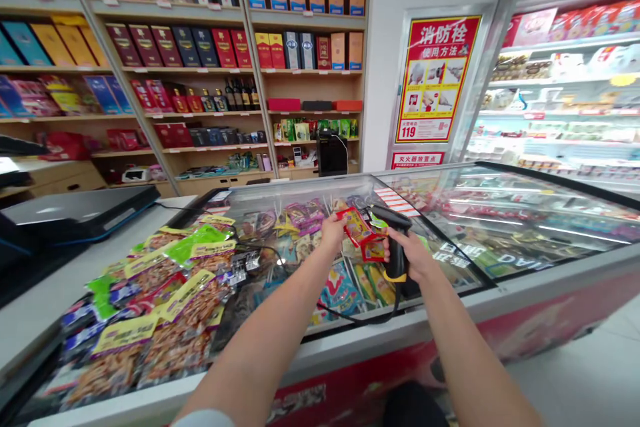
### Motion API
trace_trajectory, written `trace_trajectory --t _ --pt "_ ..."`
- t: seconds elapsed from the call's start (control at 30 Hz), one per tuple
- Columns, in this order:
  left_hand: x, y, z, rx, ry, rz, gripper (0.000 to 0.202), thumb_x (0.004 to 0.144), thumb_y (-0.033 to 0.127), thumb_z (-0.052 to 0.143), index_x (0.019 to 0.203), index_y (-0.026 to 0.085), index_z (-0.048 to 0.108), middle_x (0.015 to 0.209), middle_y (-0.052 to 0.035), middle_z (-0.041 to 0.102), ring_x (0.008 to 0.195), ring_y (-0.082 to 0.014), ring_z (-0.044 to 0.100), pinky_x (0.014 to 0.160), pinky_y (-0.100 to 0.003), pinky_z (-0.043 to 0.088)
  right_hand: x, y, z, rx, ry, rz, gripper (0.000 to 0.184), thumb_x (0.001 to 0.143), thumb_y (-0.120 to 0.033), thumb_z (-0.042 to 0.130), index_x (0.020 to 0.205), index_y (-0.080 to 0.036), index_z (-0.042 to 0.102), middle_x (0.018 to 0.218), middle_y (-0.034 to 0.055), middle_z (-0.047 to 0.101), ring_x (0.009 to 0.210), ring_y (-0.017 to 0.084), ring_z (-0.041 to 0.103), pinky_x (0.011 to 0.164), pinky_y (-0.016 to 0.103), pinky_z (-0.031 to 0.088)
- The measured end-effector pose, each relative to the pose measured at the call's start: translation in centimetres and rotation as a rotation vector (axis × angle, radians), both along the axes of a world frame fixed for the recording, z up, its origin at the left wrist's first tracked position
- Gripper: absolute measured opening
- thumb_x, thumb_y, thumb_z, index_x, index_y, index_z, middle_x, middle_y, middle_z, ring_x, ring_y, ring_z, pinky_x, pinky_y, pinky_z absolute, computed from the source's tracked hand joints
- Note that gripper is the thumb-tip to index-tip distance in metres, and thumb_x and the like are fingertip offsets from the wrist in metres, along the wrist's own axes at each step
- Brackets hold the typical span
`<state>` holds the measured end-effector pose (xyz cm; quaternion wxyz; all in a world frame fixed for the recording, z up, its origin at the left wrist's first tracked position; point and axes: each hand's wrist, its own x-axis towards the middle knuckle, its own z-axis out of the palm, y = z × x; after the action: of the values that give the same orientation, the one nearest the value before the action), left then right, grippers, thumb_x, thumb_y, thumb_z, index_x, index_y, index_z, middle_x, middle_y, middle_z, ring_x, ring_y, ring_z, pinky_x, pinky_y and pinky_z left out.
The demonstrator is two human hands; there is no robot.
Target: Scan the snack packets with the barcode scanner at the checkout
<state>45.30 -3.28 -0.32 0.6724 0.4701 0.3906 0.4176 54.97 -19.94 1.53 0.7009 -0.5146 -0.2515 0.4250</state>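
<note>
My left hand (332, 232) is closed on the edge of a small red-and-yellow snack packet (356, 225), held above the freezer's glass top. In my right hand (411, 255) is a black handheld barcode scanner (397, 259), my fingers wrapped round its handle. The scanner's head (391, 217) points toward the packet's side, and a black cable (360, 321) loops from the handle's base across the glass. The packet's lower right part reaches my right fingers; whether they touch it I cannot tell.
Several bagged snacks (175, 300) lie piled on the left of the chest freezer (310, 347), beside a counter with a flat black device (80, 210). Frozen goods show through the glass. Behind stand shelves of boxes (165, 47), a red poster (438, 80) and a lit display fridge (565, 93).
</note>
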Motion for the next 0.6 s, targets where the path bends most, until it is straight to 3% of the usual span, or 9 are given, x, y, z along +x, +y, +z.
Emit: trace_trajectory --t 0.17,0.27,0.43,0.5,0.6 --pt "3.6 -1.3 -1.4 0.014 0.037 0.079 0.021 0.071 0.024 0.074 0.063 0.017 0.056 0.058 0.0023 0.059 0.059 -0.0129 0.062 0.059 -0.026 0.052 1.0 -1.5 -0.4 0.035 0.034 -0.090 0.040 0.060 -0.042 0.086 0.079 -0.019 0.060 0.055 -0.0038 0.060 0.043 0.011 0.055 0.042 0.025 0.051" --pt "4.5 -1.8 -2.0 0.014 0.112 0.098 0.020 0.068 0.018 0.077 0.067 0.016 0.057 0.058 0.0030 0.057 0.055 -0.0116 0.060 0.055 -0.024 0.050 1.1 -1.7 -0.8 0.050 0.022 -0.112 0.040 0.059 -0.043 0.086 0.077 -0.019 0.059 0.054 -0.0034 0.059 0.043 0.012 0.054 0.041 0.026 0.050" --pt "4.5 -1.9 -2.7 0.125 0.187 0.100 0.041 0.058 0.005 0.079 0.093 0.015 0.062 0.086 -0.0054 0.069 0.067 -0.0150 0.067 0.061 -0.026 0.054 1.2 -1.6 -1.5 0.034 0.034 -0.071 0.038 0.059 -0.043 0.086 0.075 -0.019 0.060 0.054 -0.0027 0.060 0.044 0.013 0.054 0.043 0.028 0.051" --pt "4.1 -1.7 -2.9 0.234 0.229 0.121 0.039 0.058 0.005 0.079 0.092 0.015 0.063 0.097 -0.0094 0.070 0.080 -0.0176 0.069 0.068 -0.027 0.054 1.3 -1.5 -1.7 0.038 0.031 -0.052 0.037 0.060 -0.042 0.086 0.074 -0.020 0.060 0.055 -0.0021 0.061 0.045 0.014 0.055 0.044 0.029 0.051" --pt "3.0 -1.2 -3.1 0.313 0.271 0.147 0.029 0.062 0.010 0.079 0.087 0.015 0.066 0.098 -0.0100 0.071 0.088 -0.0193 0.068 0.074 -0.029 0.054 1.0 -1.4 -1.9 0.047 0.034 -0.038 0.038 0.058 -0.039 0.088 0.076 -0.020 0.060 0.056 -0.0019 0.061 0.045 0.015 0.055 0.043 0.030 0.050"
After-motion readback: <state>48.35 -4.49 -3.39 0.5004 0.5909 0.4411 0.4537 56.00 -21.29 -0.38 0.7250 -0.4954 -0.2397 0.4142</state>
